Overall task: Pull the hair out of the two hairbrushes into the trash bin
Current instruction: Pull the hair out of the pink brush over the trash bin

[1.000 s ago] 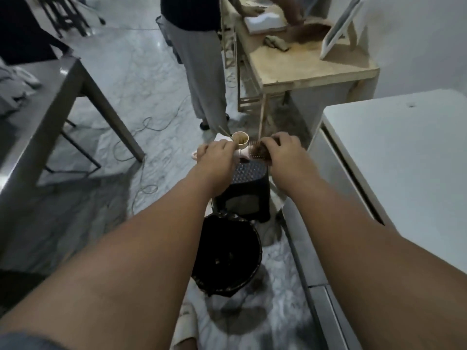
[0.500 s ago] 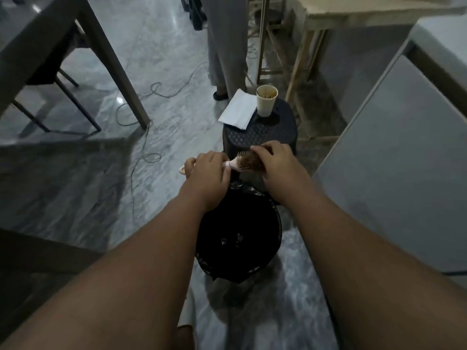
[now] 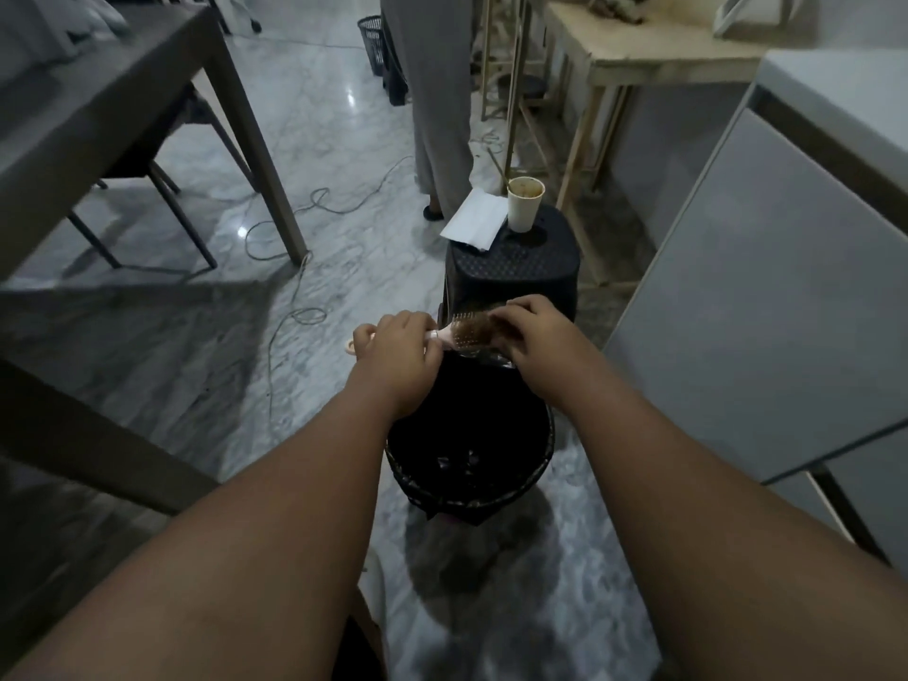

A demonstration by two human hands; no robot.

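Above the far rim of the trash bin (image 3: 543,464), both hands hold one pink hairbrush (image 3: 454,334) level, bristles facing up. The left hand (image 3: 395,358) is closed in a fist around the handle; the looped end of the handle projects past the hand on its left side. The right hand (image 3: 533,336) lies over the brush head, its fingertips (image 3: 501,319) pinched together on the brown hair (image 3: 479,331) matted in the bristles. Hair and bristles remain in contact; no strand is seen hanging free.

The trash bin stands on the marble floor (image 3: 314,140) directly below the hands. It is round, dark and lined with a black bag; a few pale scraps lie at the bottom, too small to identify.

Just beyond the bin stands a dark perforated stool (image 3: 511,272). At the far edge of its seat rests a paper cup (image 3: 524,204), upright, with brownish contents. A white folded paper (image 3: 474,218) lies at the far left corner of the seat and overhangs that edge. A second hairbrush cannot be made out.

A grey table (image 3: 98,115) occupies the left side, a white cabinet (image 3: 761,287) the right. Another person's trouser legs (image 3: 442,115) stand behind the stool, and a cable (image 3: 295,287) trails across the floor.
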